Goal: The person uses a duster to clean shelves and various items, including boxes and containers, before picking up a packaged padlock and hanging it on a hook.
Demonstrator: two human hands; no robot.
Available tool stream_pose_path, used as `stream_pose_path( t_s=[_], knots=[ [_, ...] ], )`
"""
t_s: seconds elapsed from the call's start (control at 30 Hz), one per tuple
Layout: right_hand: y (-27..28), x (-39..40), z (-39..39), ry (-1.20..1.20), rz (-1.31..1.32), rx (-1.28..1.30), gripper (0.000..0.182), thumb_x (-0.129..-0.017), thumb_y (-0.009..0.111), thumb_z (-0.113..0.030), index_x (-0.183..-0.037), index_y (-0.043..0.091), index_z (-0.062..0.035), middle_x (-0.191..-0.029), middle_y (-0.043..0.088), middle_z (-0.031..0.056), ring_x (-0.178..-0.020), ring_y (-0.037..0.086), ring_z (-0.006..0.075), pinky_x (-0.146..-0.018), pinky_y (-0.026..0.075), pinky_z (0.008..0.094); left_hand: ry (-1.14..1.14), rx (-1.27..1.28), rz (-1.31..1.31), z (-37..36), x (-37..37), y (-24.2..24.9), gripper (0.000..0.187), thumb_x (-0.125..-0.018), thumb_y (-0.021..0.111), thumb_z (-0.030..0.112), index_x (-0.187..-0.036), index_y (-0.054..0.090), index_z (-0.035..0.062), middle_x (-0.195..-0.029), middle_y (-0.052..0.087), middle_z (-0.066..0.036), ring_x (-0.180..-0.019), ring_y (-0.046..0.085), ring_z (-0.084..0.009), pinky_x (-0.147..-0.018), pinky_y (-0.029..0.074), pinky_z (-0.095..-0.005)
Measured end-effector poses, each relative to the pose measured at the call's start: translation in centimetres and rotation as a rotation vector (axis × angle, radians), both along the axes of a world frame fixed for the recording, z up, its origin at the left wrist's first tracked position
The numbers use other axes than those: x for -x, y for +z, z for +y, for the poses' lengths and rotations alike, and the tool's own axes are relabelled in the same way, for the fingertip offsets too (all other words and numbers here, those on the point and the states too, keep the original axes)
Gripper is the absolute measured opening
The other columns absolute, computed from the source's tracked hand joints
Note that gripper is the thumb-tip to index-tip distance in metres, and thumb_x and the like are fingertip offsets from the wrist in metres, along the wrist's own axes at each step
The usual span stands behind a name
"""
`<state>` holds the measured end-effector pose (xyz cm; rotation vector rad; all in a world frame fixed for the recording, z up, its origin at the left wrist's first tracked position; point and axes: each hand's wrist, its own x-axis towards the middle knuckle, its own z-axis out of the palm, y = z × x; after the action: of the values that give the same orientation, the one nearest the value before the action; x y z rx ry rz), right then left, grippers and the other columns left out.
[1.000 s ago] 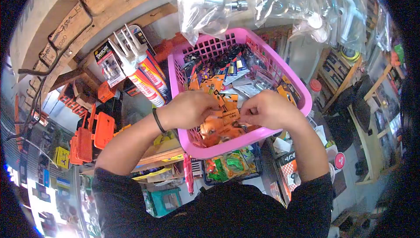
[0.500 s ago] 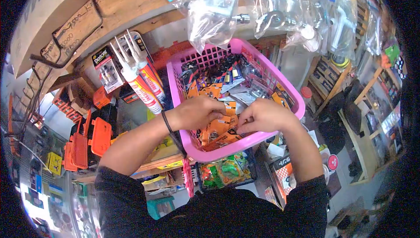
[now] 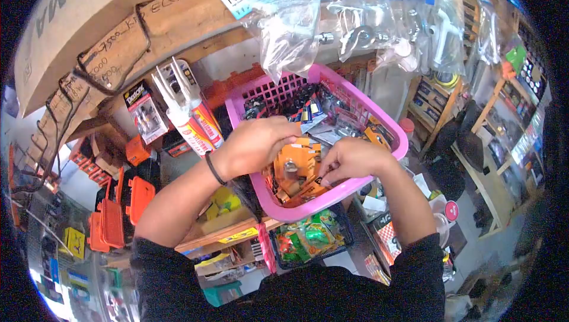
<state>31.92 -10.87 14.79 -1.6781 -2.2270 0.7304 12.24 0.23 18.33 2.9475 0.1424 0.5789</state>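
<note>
"A cluttered room surrounds a pink basket (image 3: 299, 210). What lies at its near end?"

"Orange packets (image 3: 298, 159), probably light, stiff-backed and slick-faced, likely best taken by their card edges."

"And the hands?"

"The left hand (image 3: 255, 144) arches palm-down over them; the right hand (image 3: 357, 159) angles inward opposite. Fingers on both curl nearly closed at the packets, but with tips partly hidden, I cannot tell whether either has hold."

"Farther back?"

"Bagged fittings (image 3: 290, 34) hang beyond the basket."
</note>
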Motion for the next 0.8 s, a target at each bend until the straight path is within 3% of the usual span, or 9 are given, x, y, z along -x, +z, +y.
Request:
stream_pose_path(
  t_s=[0.1,0.17,0.33,0.43,0.47,0.57,0.63,0.7,0.8],
  knots=[
    [-0.4,0.5,0.3,0.013,0.019,-0.002,0.023,-0.068,0.068,-0.028,-0.084,0.068,-0.0115,-0.071,0.064,0.0083,-0.065,0.06,0.0224,-0.06,0.046,0.0324,0.023,-0.043,-0.165,0.8,0.7,1.4,0.011,-0.082,0.053,0.009,-0.088,0.056,0.0013,-0.079,0.057,-0.014,-0.076,0.056,-0.0309,-0.067,0.045,-0.0345],
    [-0.6,0.5,0.3,0.051,0.029,-0.021,0.022,-0.069,0.067,-0.028,-0.084,0.068,-0.0112,-0.071,0.063,0.0089,-0.065,0.059,0.0229,-0.06,0.046,0.0327,0.007,-0.01,-0.32,2.1,0.9,1.6,0.01,-0.082,0.052,0.007,-0.088,0.055,-0.0012,-0.077,0.056,-0.014,-0.071,0.056,-0.0252,-0.064,0.045,-0.0321],
    [-0.5,0.4,0.7,-0.001,0.026,0.005,0.021,-0.071,0.067,-0.027,-0.082,0.067,-0.0091,-0.07,0.063,0.0098,-0.065,0.06,0.0232,-0.06,0.045,0.0333,0.255,0.322,-0.311,3.1,1.5,2.2,0.011,-0.083,0.053,0.009,-0.088,0.055,-0.0014,-0.075,0.057,-0.013,-0.071,0.057,-0.0221,-0.065,0.044,-0.0308],
    [-0.6,0.4,0.7,-0.002,0.025,0.042,0.022,-0.071,0.067,-0.028,-0.081,0.067,-0.008,-0.071,0.063,0.01,-0.066,0.06,0.0227,-0.061,0.046,0.0328,0.224,0.146,-0.343,4.1,1.6,1.6,0.012,-0.083,0.053,0.009,-0.089,0.055,-0.0009,-0.07,0.056,-0.012,-0.066,0.056,-0.0196,-0.062,0.044,-0.0302],
    [-0.6,0.3,0.7,0.006,0.012,0.045,0.023,-0.071,0.067,-0.028,-0.081,0.067,-0.0079,-0.072,0.063,0.0102,-0.066,0.06,0.0228,-0.062,0.046,0.0328,0.252,0.181,-0.332,4.2,1.7,1.5,0.012,-0.08,0.054,0.007,-0.085,0.054,-0.0032,-0.075,0.057,-0.019,-0.07,0.058,-0.0307,-0.064,0.044,-0.0349],
    [-0.5,0.4,0.9,0.012,0.0,0.09,0.023,-0.071,0.067,-0.028,-0.082,0.067,-0.0079,-0.073,0.064,0.0108,-0.068,0.061,0.0235,-0.063,0.046,0.033,0.362,0.213,-0.3,4.8,1.7,0.7,0.012,-0.079,0.055,0.007,-0.084,0.054,-0.0034,-0.074,0.056,-0.019,-0.072,0.058,-0.0317,-0.065,0.044,-0.0361],
    [-0.5,0.4,0.8,0.024,-0.024,0.073,0.023,-0.071,0.066,-0.028,-0.08,0.067,-0.0074,-0.072,0.063,0.0107,-0.068,0.061,0.0232,-0.063,0.046,0.033,0.364,0.234,-0.266,4.7,2.0,0.2,0.012,-0.082,0.053,0.008,-0.085,0.052,-0.0032,-0.071,0.057,-0.017,-0.062,0.059,-0.027,-0.057,0.046,-0.0346],
    [-0.5,0.2,0.7,0.006,-0.017,0.039,0.022,-0.071,0.066,-0.027,-0.078,0.066,-0.0067,-0.07,0.063,0.0102,-0.065,0.06,0.0227,-0.061,0.045,0.033,0.488,0.654,-0.163,4.6,2.3,-0.3,0.012,-0.086,0.05,0.009,-0.089,0.05,-0.0023,-0.067,0.057,-0.013,-0.05,0.058,-0.0182,-0.046,0.046,-0.0303],
    [-0.9,0.1,0.5,-0.016,0.023,-0.02,0.02,-0.072,0.066,-0.026,-0.077,0.066,-0.0064,-0.062,0.06,0.0082,-0.056,0.056,0.0193,-0.054,0.042,0.0311,0.381,0.741,-0.209,5.6,2.3,-2.2,0.012,-0.088,0.047,0.01,-0.092,0.048,-0.0014,-0.066,0.056,-0.009,-0.045,0.055,-0.0113,-0.04,0.045,-0.026]
  ],
)
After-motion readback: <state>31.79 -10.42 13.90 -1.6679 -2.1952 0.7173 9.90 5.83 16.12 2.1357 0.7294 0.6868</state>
